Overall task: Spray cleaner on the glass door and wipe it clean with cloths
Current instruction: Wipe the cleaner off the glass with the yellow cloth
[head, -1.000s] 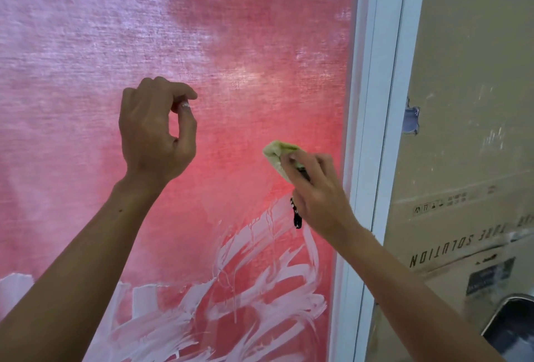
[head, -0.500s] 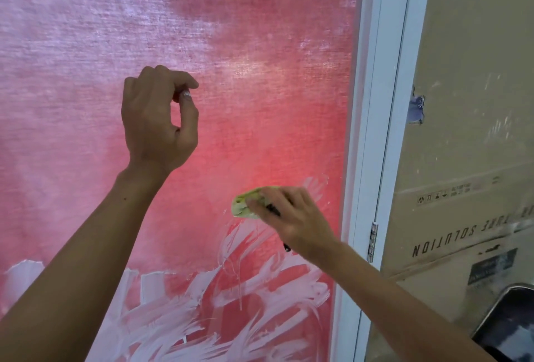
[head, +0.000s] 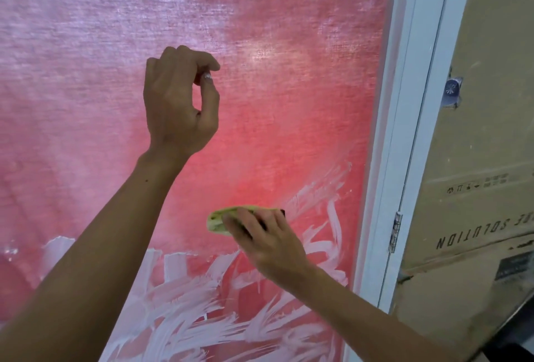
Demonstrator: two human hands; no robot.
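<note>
view: head, the only one
door: glass door (head: 289, 118) fills left and centre, red cloth behind the pane, white frame (head: 404, 130) at its right edge
smears: white foam streaks (head: 202, 318) cover the lower pane, upper pane hazy but streak-free
right hand: right hand (head: 268, 243) presses a green cloth (head: 217, 220) flat to the glass at the top edge of the streaks; grip closed on the cloth, with something dark under the fingers, cannot tell what
left hand: left hand (head: 179, 101) raised near the glass, up and left of the cloth; fingers curled, thumb tip meets fingertip around a small whitish bit, too small to name
key relation: unwiped streaks lie below the cloth and to its right, toward the frame; cloth's long axis runs roughly level
nearer hand: right, already on the foam; left is well apart, above the smeared zone
step (judged): wiping stage, lower pane mostly undone
next move needs (judged): strokes downward and sideways through the streaks
right side: cardboard (head: 476, 188) with printed text beyond the frame, hinge (head: 396, 231) on the frame
</note>
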